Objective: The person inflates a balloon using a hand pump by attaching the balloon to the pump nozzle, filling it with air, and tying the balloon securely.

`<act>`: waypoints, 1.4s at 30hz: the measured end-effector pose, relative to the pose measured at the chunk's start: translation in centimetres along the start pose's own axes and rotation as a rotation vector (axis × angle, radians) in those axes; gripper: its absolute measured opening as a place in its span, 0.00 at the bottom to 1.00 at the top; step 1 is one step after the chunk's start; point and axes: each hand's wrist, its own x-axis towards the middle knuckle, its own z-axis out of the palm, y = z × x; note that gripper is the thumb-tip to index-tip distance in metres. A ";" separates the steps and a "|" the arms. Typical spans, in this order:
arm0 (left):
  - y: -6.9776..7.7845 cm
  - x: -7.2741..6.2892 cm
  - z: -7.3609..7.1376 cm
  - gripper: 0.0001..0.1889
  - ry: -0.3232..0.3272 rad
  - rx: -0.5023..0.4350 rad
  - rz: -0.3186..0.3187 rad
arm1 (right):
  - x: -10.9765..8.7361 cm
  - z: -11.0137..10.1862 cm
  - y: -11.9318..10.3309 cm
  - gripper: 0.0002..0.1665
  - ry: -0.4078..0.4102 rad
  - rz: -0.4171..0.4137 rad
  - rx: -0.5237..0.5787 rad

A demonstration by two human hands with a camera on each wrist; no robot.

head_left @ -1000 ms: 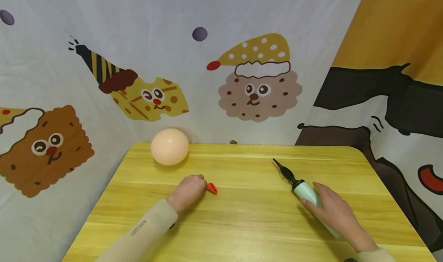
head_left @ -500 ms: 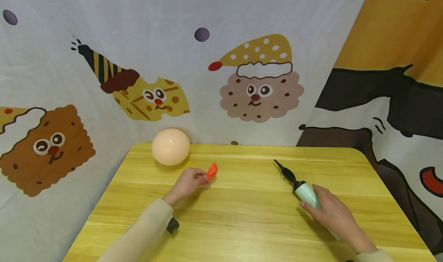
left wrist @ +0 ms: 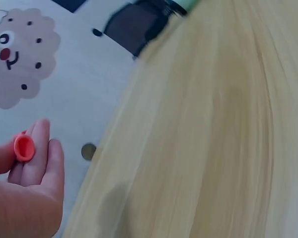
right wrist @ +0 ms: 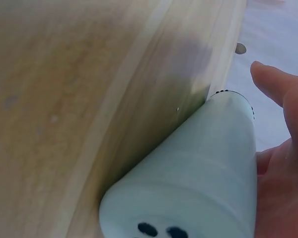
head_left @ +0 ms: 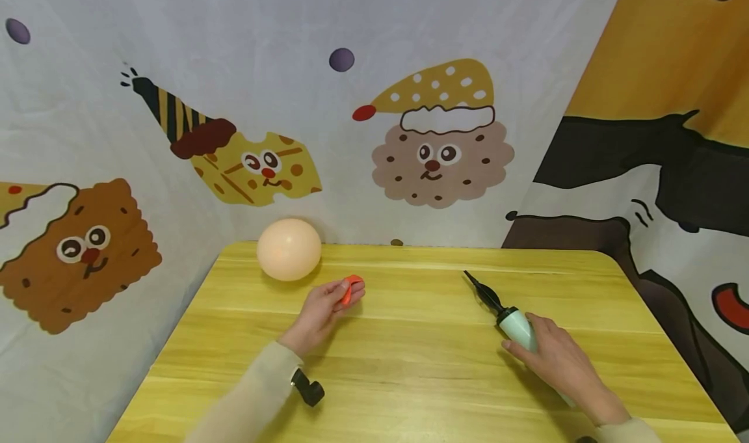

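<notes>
A small limp red balloon (head_left: 354,280) is pinched between the thumb and fingers of my left hand (head_left: 318,313), held above the table's middle left. In the left wrist view the open ring of the red balloon (left wrist: 24,148) faces the camera. A mint-green hand pump (head_left: 518,329) with a black nozzle lies at the right, nozzle pointing away and left. Over its barrel rests my right hand (head_left: 564,362), fingers loosely spread. The right wrist view shows the pump (right wrist: 198,168) beside the right hand (right wrist: 288,183), whose upper digit stands clear of the barrel.
An inflated peach balloon (head_left: 289,250) sits at the far left corner of the wooden table (head_left: 409,378). A cloth (head_left: 345,183) with cartoon biscuits hangs behind the table's back edge. The left wrist carries a small black camera (head_left: 309,389).
My left hand has lifted the red balloon off the table and turned, so its fingers show more palm-up. My right hand has barely moved on the pump.
</notes>
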 end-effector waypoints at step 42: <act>-1.1 0.5 5.6 0.25 0.115 -0.463 0.050 | -0.1 -0.7 -2.4 0.44 -0.021 -0.065 0.117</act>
